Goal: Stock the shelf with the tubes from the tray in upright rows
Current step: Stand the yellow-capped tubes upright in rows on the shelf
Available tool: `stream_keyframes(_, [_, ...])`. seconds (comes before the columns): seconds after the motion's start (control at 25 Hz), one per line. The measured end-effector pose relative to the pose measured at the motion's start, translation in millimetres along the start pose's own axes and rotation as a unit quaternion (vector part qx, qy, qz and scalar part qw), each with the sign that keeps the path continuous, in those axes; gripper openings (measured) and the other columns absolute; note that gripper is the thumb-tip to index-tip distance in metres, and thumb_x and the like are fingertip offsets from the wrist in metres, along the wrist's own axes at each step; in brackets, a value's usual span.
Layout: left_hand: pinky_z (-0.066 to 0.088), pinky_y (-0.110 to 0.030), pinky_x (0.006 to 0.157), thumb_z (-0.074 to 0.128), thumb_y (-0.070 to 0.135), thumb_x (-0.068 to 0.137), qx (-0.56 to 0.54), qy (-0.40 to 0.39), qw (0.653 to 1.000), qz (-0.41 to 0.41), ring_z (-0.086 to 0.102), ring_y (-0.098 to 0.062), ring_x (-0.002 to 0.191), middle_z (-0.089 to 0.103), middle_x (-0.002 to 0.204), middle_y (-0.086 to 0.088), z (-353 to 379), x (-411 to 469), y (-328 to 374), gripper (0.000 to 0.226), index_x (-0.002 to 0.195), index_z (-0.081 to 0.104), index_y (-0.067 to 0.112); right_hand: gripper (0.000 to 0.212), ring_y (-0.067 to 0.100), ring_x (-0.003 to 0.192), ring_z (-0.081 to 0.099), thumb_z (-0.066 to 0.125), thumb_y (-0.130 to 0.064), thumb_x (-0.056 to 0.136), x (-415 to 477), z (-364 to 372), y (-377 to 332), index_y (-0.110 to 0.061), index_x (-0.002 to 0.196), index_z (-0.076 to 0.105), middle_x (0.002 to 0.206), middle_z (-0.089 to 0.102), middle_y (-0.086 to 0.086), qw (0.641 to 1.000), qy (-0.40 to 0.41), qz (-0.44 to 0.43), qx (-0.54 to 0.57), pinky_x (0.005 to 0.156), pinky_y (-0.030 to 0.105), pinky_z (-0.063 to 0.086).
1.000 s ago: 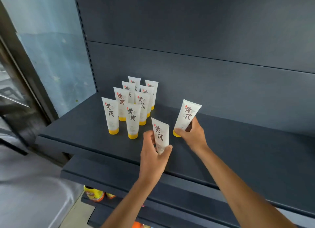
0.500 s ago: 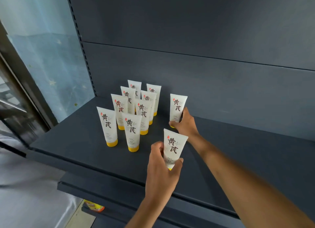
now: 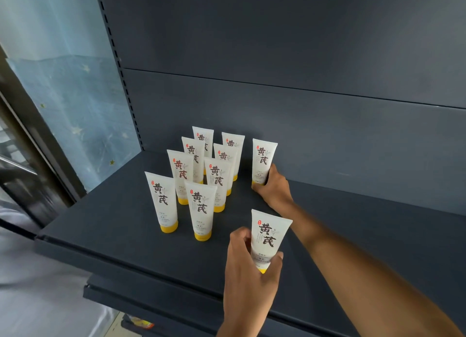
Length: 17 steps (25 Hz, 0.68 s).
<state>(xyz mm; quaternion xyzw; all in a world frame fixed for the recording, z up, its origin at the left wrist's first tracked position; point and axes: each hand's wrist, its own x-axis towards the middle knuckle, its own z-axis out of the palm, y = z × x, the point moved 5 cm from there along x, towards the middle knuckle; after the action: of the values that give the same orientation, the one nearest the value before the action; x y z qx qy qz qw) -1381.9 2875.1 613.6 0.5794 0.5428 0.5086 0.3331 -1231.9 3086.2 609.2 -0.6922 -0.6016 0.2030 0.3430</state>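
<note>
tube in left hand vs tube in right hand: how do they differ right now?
Place: the right-hand tube is at the back, beside the standing tubes. The left-hand tube is near the front edge of the shelf.
Grip: the right hand holds its tube low, from the side. The left hand wraps its tube's lower half.
Shared: white body, yellow cap down, same lettering.
</note>
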Motion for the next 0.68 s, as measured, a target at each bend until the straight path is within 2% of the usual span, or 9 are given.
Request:
stream_keyframes(0.16, [0.058, -0.032, 0.079, 0.072, 0.05, 0.07, 0.001, 0.008, 1.0, 0.0, 0.064, -0.009, 0.104, 0.061, 0.111, 0.02, 1.0, 0.6, -0.2, 0.057, 0.114, 0.036, 0.053, 0.061, 0.03, 0.129, 0.058, 0.081, -0.026, 0.082, 3.9, -3.4, 3.6, -0.015, 0.133, 0.048, 0.141, 0.059, 0.008, 1.0, 0.012, -0.005, -0.007, 0.1, 0.047, 0.054])
stream_keyframes(0.44, [0.057, -0.029, 0.077, 0.083, 0.034, 0.076, 0.008, 0.005, 1.0, -0.001, 0.063, -0.009, 0.107, 0.059, 0.112, 0.02, 2.2, 1.2, -2.8, 0.063, 0.114, 0.035, 0.053, 0.061, 0.03, 0.129, 0.058, 0.08, -0.025, 0.083, 3.6, -4.0, 7.5, -0.015, 0.134, 0.048, 0.142, 0.059, 0.008, 1.0, 0.015, -0.005, -0.002, 0.1, 0.046, 0.054])
stream_keyframes(0.68, [0.049, -0.015, 0.074, 0.087, 0.032, 0.073, 0.042, 0.034, 0.998, 0.025, 0.048, -0.003, 0.108, 0.046, 0.105, 0.021, 0.9, 2.7, 0.0, 0.057, 0.109, 0.043, 0.035, 0.063, 0.026, 0.122, 0.059, 0.085, -0.029, 0.076, 2.0, -3.7, 9.8, -0.016, 0.125, 0.048, 0.133, 0.061, 0.006, 1.0, 0.016, 0.001, 0.003, 0.098, 0.047, 0.054])
